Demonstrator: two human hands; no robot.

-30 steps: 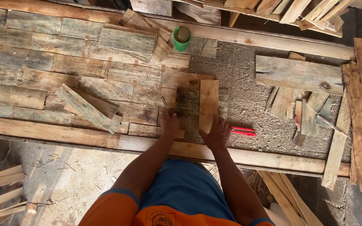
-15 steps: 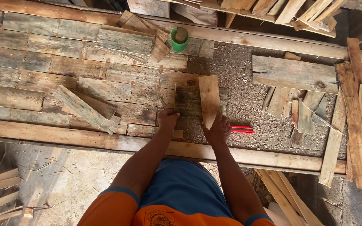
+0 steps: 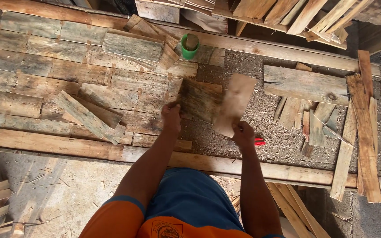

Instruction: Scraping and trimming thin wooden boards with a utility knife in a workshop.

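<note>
- The left hand grips the near left corner of a dark weathered board, fingers clenched on its edge, and holds it lifted and tilted above the worktop.
- The right hand is closed around the near end of a pale board, which slants up and away to the right, its far end raised.
- The two boards meet side by side, the pale one overlapping the right edge of the dark one.
- A red pencil lies on the sawdust just right of the right hand, partly hidden by it.
- To the left, the worktop carries rows of grey planks fitted edge to edge, with a loose short plank lying slantwise across them.
- A green cup stands at the far side, something brownish inside it.
- Right of the hands lies a broad grey board, with a heap of thin offcuts near it.
- Long rough slats lie along the right edge.
</note>
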